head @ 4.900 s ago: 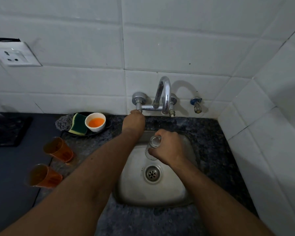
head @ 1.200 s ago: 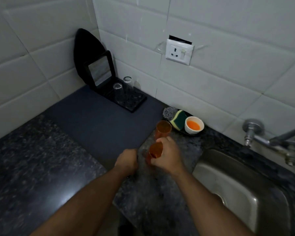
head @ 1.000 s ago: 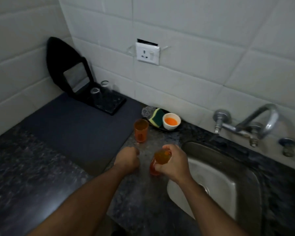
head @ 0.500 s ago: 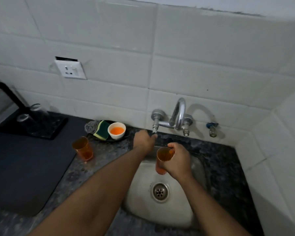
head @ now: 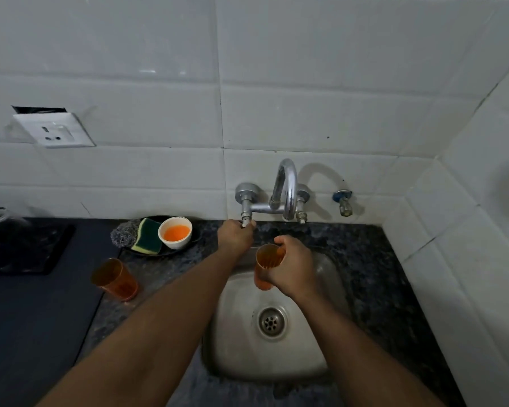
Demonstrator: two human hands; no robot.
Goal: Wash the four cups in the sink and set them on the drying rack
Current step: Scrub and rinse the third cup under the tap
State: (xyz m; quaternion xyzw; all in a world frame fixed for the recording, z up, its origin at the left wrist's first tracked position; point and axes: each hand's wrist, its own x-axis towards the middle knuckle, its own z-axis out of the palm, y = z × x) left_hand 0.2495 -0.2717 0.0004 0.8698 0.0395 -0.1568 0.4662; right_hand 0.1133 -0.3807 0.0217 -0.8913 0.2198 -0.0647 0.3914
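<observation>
1. Black rack [head: 18, 248] sits far left on the tabletop [head: 171, 277].
2. One orange cup [head: 114, 279] stands on the tabletop, left of the sink [head: 276, 348].
3. Left hand [head: 235, 235] has its fingers curled around the tap handle [head: 246, 218].
4. Right hand [head: 293, 267] grips another cup [head: 266, 261] above the sink, under the tap [head: 285, 189].

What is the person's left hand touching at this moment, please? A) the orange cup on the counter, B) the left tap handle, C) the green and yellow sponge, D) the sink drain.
B: the left hand reaches to the wall tap and grips the left tap handle, while the right hand holds an orange cup over the sink.
</observation>
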